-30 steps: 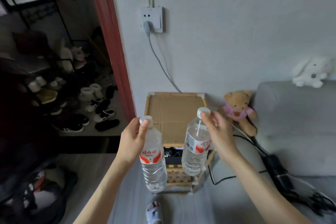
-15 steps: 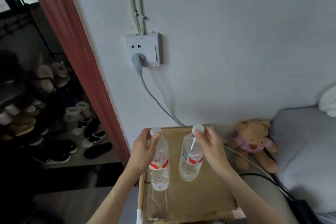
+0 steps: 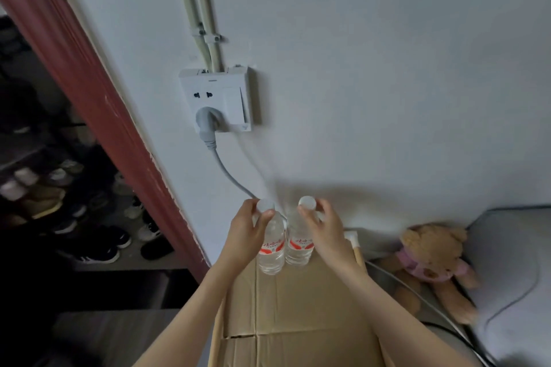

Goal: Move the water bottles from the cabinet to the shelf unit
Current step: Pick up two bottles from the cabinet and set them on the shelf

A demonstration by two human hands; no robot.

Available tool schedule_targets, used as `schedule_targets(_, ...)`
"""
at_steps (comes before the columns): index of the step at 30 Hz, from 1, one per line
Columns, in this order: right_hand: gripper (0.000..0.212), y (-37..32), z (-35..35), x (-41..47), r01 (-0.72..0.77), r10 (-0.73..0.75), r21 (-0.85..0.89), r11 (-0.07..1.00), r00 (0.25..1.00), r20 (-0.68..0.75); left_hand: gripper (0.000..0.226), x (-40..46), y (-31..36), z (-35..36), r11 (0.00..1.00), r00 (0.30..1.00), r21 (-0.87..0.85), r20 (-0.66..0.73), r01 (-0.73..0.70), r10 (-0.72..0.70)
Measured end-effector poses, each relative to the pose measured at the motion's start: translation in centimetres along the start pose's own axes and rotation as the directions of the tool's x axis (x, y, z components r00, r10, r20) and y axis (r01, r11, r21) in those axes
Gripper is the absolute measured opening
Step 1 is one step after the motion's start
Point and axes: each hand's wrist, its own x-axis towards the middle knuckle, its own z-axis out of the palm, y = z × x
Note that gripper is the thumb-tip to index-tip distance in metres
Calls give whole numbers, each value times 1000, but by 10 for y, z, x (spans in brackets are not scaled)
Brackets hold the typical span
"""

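Note:
Two clear water bottles with white caps and red-and-white labels stand upright side by side at the far end of the cardboard-covered top of the shelf unit [image 3: 298, 307], close to the wall. My left hand [image 3: 246, 232] grips the left bottle [image 3: 272, 250] around its neck and cap. My right hand [image 3: 323, 229] pinches the right bottle [image 3: 299, 247] by its cap and neck. The bottles' bases look to be resting on the cardboard.
A wall socket [image 3: 219, 98] with a grey plug and cable hangs above the bottles. A brown teddy bear [image 3: 432, 259] leans against a grey sofa [image 3: 512, 262] at right. A red door frame [image 3: 89, 98] and shoe racks [image 3: 59, 188] lie left.
Both hands carried the bottles forward and down to the back of the cardboard top and brought them together. My view moved closer to the wall.

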Motion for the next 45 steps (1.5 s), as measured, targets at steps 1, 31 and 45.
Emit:
schedule_targets(1,30,3,2,1,-10,10,3,1000,1000,10,35,0,-2,3,1000,1000,-2,8,5,-5)
schedule_targets(31,43,-16,-41,19,385,-162,-448,807,874,458,40,2,-2,-16,956,969,220,197,-192,149)
schedule_targets(45,53,-6,-39,19,362,-96,-499,787,872,480,37,-1,1,-4,981,995,174,45,-92,86)
